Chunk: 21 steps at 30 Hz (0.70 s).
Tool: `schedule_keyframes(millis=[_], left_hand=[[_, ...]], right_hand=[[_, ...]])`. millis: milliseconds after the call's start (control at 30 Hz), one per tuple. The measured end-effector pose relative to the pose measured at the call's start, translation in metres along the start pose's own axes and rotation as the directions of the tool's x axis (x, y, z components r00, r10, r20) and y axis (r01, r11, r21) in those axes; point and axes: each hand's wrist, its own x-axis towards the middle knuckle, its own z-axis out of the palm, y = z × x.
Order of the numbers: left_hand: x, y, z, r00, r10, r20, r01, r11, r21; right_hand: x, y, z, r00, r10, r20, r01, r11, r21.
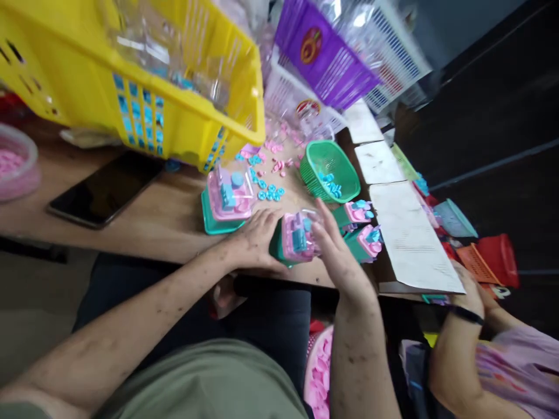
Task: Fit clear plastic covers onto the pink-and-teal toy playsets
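Okay, both hands are on one item: left hand (257, 235) wraps the left side of the held toy set (293, 237), a small pink-and-teal piece with a clear cover. Right hand (334, 253) has its fingers against the right side and cover, so both are grasping it, neither released. Held toy set is at the near edge of the wooden table (166, 215), about centre, slightly tilted; cannot tell if its base touches the wood. Just far-left of it a second toy set (227, 201) stands flat on the table. A pair of similar sets (369, 241) lies just right of the right hand, touching or nearly touching each other. Loose blue pieces (268, 192) and pink pieces (277, 166) are scattered beyond. Green basket (345, 174) on the far right has blue bits inside. Yellow basket (174, 116) is far left and tipped, with a black phone (107, 189) lying near it. Pink bowl (20, 174) is at the left edge. Purple basket (323, 52) is at the far centre. White sheet (410, 233) lies right, with a red basket (500, 259) beyond it. A co-worker's hand (467, 291) rests at the sheet's near corner.
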Motion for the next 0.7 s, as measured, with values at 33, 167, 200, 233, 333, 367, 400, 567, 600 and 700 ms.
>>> schedule_keyframes(millis=[33,167,200,233,333,367,400,567,600,700], left_hand=[[-0.006,0.0,-0.006,0.999,-0.041,-0.009,0.04,0.997,-0.058],[-0.042,-0.004,-0.031,0.962,-0.246,-0.122,0.22,0.956,-0.193],[-0.053,-0.004,-0.036,0.948,-0.273,-0.164,0.244,0.954,-0.175],[-0.063,-0.003,-0.042,0.935,-0.283,-0.215,0.257,0.956,-0.14],[-0.093,0.011,-0.055,0.866,-0.177,-0.467,0.261,0.957,0.122],[-0.101,0.018,-0.058,0.855,-0.089,-0.511,0.24,0.941,0.238],[-0.109,0.025,-0.06,0.87,0.004,-0.492,0.184,0.925,0.334],[-0.127,0.046,-0.058,0.986,0.14,-0.095,-0.096,0.925,0.367],[-0.126,0.047,-0.053,0.99,0.121,-0.077,-0.087,0.935,0.345],[-0.112,0.05,-0.034,0.996,0.058,-0.073,-0.033,0.952,0.306]], right_hand=[[-0.002,0.003,0.001,0.998,0.046,-0.031,-0.045,0.997,0.059],[0.009,0.015,0.022,0.991,0.123,-0.051,-0.103,0.953,0.286],[0.016,0.015,0.035,0.991,0.124,-0.051,-0.1,0.936,0.338],[0.026,0.012,0.052,0.991,0.118,-0.063,-0.086,0.921,0.379],[0.06,-0.012,0.103,0.988,0.0,-0.152,0.059,0.922,0.383],[0.071,-0.021,0.112,0.979,-0.089,-0.185,0.148,0.931,0.334],[0.08,-0.028,0.113,0.957,-0.189,-0.22,0.244,0.934,0.26],[0.072,0.017,0.022,0.771,-0.369,-0.519,0.168,0.904,-0.393],[0.062,0.038,-0.003,0.717,-0.307,-0.625,-0.034,0.881,-0.472],[0.033,0.101,-0.063,0.601,-0.21,-0.771,-0.313,0.826,-0.469]])
